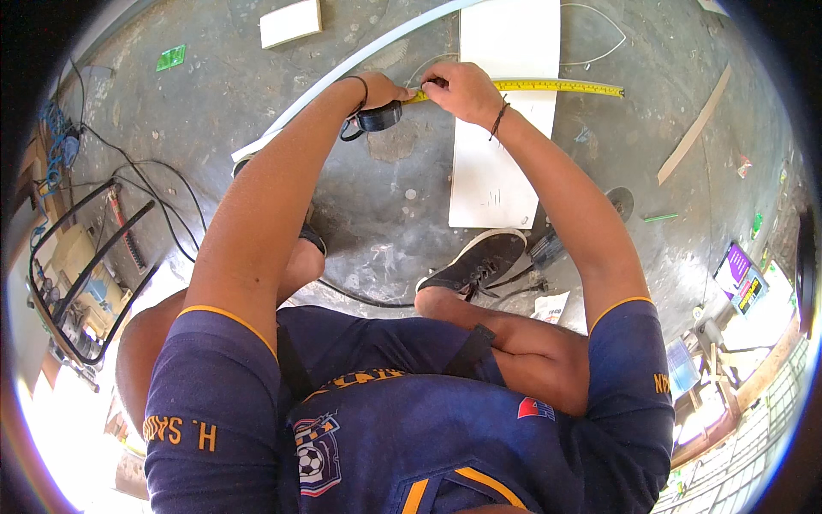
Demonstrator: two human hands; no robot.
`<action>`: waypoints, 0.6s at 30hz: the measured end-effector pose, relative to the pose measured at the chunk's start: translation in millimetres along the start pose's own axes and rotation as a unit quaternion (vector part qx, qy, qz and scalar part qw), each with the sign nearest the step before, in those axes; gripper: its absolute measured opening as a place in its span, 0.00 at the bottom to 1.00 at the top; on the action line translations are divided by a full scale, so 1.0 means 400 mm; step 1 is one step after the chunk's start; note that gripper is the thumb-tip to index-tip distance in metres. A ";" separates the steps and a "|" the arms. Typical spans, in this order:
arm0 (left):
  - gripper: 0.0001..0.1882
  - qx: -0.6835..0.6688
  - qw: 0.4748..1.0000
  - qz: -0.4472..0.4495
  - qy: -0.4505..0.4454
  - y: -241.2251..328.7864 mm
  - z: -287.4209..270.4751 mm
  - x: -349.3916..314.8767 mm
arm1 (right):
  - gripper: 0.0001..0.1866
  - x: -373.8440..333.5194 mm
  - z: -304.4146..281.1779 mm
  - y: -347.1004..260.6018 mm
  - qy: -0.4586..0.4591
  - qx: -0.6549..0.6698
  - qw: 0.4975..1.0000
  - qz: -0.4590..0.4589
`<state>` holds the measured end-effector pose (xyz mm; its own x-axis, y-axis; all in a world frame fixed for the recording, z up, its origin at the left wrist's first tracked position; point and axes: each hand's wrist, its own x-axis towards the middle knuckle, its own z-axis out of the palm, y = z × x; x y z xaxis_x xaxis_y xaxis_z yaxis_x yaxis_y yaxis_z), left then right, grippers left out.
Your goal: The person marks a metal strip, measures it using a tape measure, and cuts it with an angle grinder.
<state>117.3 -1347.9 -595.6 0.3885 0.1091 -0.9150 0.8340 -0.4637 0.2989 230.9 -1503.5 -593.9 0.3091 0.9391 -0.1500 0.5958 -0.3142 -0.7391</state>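
Observation:
My left hand [384, 89] is closed at the near end of a tape measure's yellow blade, with its dark case [380, 116] hanging just below the fingers. The yellow tape measure blade [556, 86] runs out to the right, past a long white board [497, 163], and its end sticks out beyond the board's right edge. My right hand [467, 91] is closed over the blade close to my left fingers, above the board's left side. Something small and dark shows between its fingers, too hidden to name.
A long pale curved strip [368, 62] lies left of the board. Beside my right shoe [475, 264] rests an angle grinder [548, 247], partly behind my forearm. A white block [291, 23] lies far left, a thin strip [695, 125] right. Black cables [137, 163] and a metal frame [81, 274] stand left.

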 end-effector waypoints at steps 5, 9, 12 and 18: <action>0.32 -0.015 1.000 0.007 0.005 -0.003 -0.004 0.006 | 0.11 -0.001 0.008 0.008 0.018 0.002 1.000 -0.001; 0.33 -0.020 1.000 0.001 0.010 -0.001 0.000 0.006 | 0.11 0.001 0.013 0.014 0.016 0.007 1.000 0.000; 0.33 -0.011 1.000 0.014 0.008 0.003 -0.005 -0.002 | 0.11 -0.001 -0.005 0.005 0.008 0.016 1.000 -0.006; 0.32 -0.017 1.000 0.015 0.016 -0.001 0.001 0.003 | 0.12 0.000 -0.007 0.006 -0.001 0.017 1.000 -0.004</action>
<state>117.3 -1347.9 -597.1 0.4258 0.1234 -0.8964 0.8345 -0.4364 0.3363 234.6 -1504.5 -594.0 0.3023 0.9421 -0.1448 0.5729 -0.3010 -0.7624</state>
